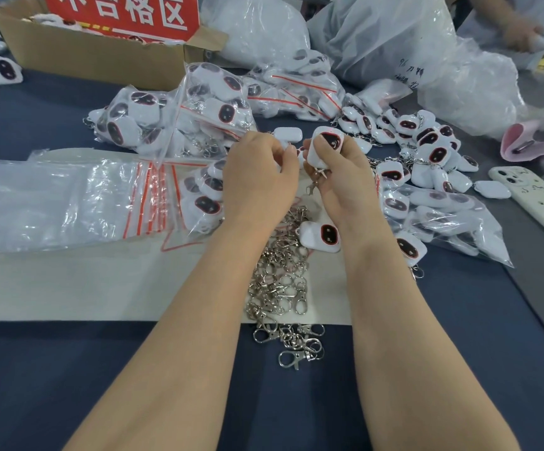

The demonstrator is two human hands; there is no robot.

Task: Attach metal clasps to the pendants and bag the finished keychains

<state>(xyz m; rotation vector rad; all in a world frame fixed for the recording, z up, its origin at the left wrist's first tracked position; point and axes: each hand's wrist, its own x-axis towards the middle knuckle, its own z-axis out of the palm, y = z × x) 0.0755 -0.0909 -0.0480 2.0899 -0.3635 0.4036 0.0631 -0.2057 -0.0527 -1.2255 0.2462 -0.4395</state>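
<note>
The right grip [339, 177] curls round a pendant [329, 141]; the curled left grip's [257, 170] hold cannot be told. The dangling clasp [315, 185] could slip free if unlatched

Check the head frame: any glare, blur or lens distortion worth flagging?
Head view: glare on the clear zip bags; wide-angle stretch of the forearms near the bottom edge; another person's hand at top right blurred; held pendant sharp; shadows soft.

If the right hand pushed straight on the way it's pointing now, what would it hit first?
Most likely the clear red-striped zip bag of white pendants, lying just beyond the right hand and the white dark-faced pendant it grips. Depth there is hard to judge.
</note>
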